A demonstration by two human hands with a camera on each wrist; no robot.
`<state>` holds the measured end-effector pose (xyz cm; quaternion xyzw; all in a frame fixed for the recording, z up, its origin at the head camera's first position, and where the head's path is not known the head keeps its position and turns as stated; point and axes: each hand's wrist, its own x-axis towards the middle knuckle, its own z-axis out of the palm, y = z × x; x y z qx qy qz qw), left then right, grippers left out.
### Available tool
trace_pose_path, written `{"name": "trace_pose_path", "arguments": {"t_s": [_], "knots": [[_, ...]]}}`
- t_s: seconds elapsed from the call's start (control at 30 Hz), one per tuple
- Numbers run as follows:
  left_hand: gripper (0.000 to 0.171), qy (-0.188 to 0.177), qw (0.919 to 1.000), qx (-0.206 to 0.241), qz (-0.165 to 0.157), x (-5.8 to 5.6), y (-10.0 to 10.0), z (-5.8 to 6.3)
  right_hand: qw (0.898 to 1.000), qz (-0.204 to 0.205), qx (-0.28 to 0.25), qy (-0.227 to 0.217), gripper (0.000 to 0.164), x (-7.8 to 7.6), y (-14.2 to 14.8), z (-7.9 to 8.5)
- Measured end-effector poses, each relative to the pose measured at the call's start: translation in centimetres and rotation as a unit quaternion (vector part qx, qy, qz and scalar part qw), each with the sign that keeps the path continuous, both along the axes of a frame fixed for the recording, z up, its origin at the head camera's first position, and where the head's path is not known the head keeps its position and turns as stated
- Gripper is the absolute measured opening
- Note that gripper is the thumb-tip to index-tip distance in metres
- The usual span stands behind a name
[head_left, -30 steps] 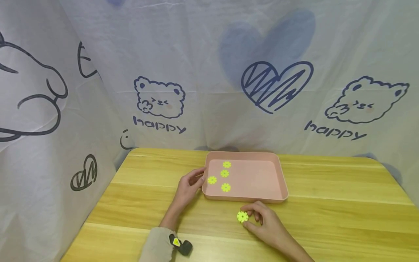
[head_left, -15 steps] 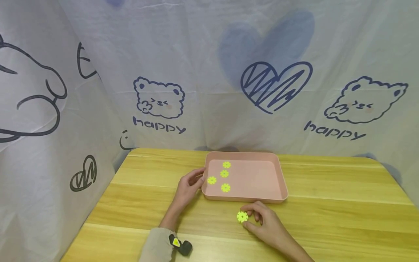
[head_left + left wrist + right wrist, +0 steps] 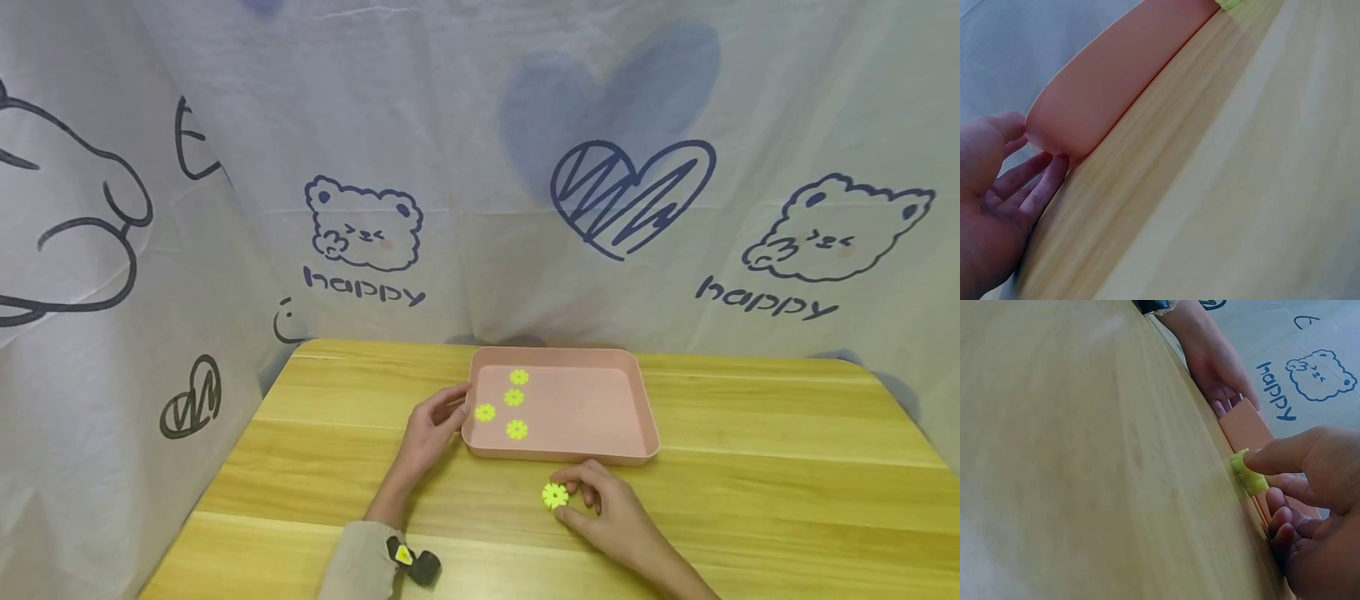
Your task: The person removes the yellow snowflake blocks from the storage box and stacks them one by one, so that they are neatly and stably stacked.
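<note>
Pinching a yellow disc (image 3: 552, 500) between thumb and forefinger, the right hand (image 3: 611, 508) sits just outside the near wall of a pink tray (image 3: 588, 408). Over the last second almost nothing changes: both hands keep their places, and so do the pieces inside the tray. That suggests a pause in the work, with the disc held but not in the tray. The left hand (image 3: 431, 429), fingers loosely bent, rests its fingertips against the tray's left end, seemingly steadying it.

The disc is bright yellow and round, notched all around its edge, with a small hole at the centre. The right wrist view shows it side-on and rather thick; whether it is one piece or several stacked cannot be told, nor whether it touches the table (image 3: 750, 475) in front of the tray.

Four similar pieces lie flat and apart in the tray's left half: a rear piece (image 3: 517, 380), a middle piece (image 3: 512, 400) and a front piece (image 3: 514, 432) in a rough line, and a left piece (image 3: 483, 414) nearest the tray's left wall.
</note>
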<state>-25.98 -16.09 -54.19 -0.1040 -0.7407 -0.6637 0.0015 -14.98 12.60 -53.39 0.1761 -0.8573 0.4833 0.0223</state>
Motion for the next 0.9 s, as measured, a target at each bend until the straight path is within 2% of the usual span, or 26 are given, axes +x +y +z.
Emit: {"name": "trace_pose_path", "arguments": {"t_s": [0.17,0.37,0.6,0.7,0.9], "knots": [[0.037,-0.001,1.0,0.0,0.0,0.0,-0.1,0.1,1.0,0.001,-0.012,-0.003,0.031,-0.1,0.0,0.1],[0.037,0.001,1.0,0.005,-0.001,0.0,0.0,0.1,0.998,0.012,-0.051,-0.022,0.03,-0.3,0.5,0.3],[0.037,0.004,0.9999,0.005,-0.008,0.0,0.2,0.2,0.996,0.017,-0.086,-0.035,0.027,-1.0,1.1,1.8],[0.037,0.007,0.9999,0.005,-0.007,0.0,0.3,0.3,0.996,0.014,-0.085,-0.028,0.024,-1.6,1.0,2.7],[0.037,0.006,1.0,0.006,-0.001,0.1,0.1,0.1,0.998,0.004,-0.061,0.021,0.02,-3.5,0.4,4.0]]}}
